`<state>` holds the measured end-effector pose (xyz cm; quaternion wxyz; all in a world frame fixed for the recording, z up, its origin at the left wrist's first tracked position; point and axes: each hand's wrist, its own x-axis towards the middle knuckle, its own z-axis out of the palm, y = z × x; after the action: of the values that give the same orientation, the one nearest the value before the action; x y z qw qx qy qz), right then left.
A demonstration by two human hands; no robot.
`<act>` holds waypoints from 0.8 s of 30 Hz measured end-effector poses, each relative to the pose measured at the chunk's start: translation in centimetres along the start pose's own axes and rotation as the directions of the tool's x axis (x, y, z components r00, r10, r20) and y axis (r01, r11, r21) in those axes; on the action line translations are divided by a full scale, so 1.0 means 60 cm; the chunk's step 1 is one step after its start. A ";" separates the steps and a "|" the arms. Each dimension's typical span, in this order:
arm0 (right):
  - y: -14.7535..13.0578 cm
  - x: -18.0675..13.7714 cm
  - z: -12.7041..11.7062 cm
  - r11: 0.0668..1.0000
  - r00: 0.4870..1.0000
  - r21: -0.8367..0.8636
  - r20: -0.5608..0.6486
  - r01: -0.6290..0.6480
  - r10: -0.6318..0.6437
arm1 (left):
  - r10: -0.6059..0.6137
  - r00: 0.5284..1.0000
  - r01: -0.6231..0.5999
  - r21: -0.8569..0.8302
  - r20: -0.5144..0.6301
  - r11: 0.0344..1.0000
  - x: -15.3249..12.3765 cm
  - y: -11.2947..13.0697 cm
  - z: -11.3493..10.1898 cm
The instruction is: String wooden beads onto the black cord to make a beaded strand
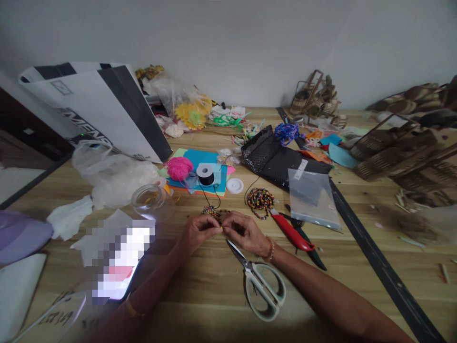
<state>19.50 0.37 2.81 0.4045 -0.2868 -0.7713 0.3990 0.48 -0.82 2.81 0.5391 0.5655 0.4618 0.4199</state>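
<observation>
My left hand and my right hand meet fingertip to fingertip over the table, both in a pinch. A tiny yellowish speck shows between them, too small to name. Just beyond my fingers lies a cluster of small multicoloured beads, with a few dark ones loose beside it. Black cord runs toward the cluster from a white spool. To the right of my right hand a coiled string of beads rests on the wood. White-handled scissors lie partly open below my right wrist.
Red-handled pliers or cutters lie at right, near a clear plastic bag and a black padded envelope. Pink yarn sits on coloured paper. A tape roll and a lit phone are at left; bamboo baskets stand far right.
</observation>
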 end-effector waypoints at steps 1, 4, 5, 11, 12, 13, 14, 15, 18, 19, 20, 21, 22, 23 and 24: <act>-0.001 0.000 0.000 1.000 1.000 -0.005 -0.004 -0.009 0.009 | 0.004 1.000 -0.004 0.010 0.003 1.000 0.000 0.003 0.000; -0.004 0.000 -0.002 0.999 0.999 -0.017 -0.014 -0.030 0.029 | 0.011 1.000 -0.011 0.036 -0.007 0.999 -0.001 0.013 0.002; -0.004 0.000 -0.002 0.999 0.999 -0.019 -0.022 -0.039 0.039 | 0.007 1.000 -0.007 0.042 -0.015 0.999 -0.001 0.016 0.002; 0.005 -0.002 -0.003 0.990 0.984 0.017 -0.106 -0.140 0.141 | -0.049 0.999 0.050 0.033 -0.017 0.998 -0.002 0.017 0.005; 0.007 -0.003 -0.003 0.987 0.980 0.033 -0.118 -0.157 0.160 | -0.053 0.999 0.054 0.029 -0.011 0.998 -0.003 0.015 0.005; 0.008 -0.003 -0.003 0.983 0.976 0.049 -0.127 -0.175 0.179 | -0.052 0.999 0.053 0.034 -0.007 0.998 -0.003 0.014 0.006; 0.008 -0.003 -0.003 0.979 0.970 0.067 -0.134 -0.195 0.202 | -0.045 0.999 0.045 0.050 -0.005 0.998 -0.003 0.014 0.006; 0.009 -0.003 -0.003 0.973 0.964 0.084 -0.141 -0.216 0.227 | -0.027 1.000 0.027 0.076 -0.007 0.997 -0.004 0.015 0.007; 0.010 -0.002 -0.002 0.954 0.946 0.131 -0.151 -0.269 0.287 | 0.107 0.994 -0.104 0.182 -0.006 0.978 -0.005 0.020 0.010; 0.010 -0.002 -0.002 0.951 0.944 0.142 -0.152 -0.274 0.294 | 0.162 0.987 -0.158 0.216 -0.003 0.964 -0.005 0.022 0.011; 0.011 -0.002 -0.001 0.950 0.943 0.150 -0.153 -0.272 0.294 | 0.210 0.978 -0.203 0.246 -0.001 0.948 -0.006 0.024 0.011; 0.011 -0.002 -0.001 0.952 0.945 0.153 -0.154 -0.267 0.290 | 0.241 0.971 -0.231 0.275 -0.003 0.933 -0.006 0.025 0.012; 0.012 -0.002 -0.001 0.953 0.946 0.152 -0.153 -0.263 0.285 | 0.249 0.968 -0.235 0.304 -0.010 0.923 -0.007 0.026 0.012; 0.012 -0.002 -0.001 0.954 0.947 0.151 -0.153 -0.260 0.282 | 0.236 0.971 -0.216 0.328 -0.023 0.920 -0.008 0.025 0.012; 0.012 -0.002 -0.001 0.954 0.947 0.152 -0.152 -0.259 0.281 | 0.207 0.978 -0.183 0.341 -0.036 0.922 -0.009 0.024 0.012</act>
<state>19.72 0.67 2.18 0.4288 -0.3965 -0.6592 0.4737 1.16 -1.47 4.22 0.3736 0.6768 0.4868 0.4067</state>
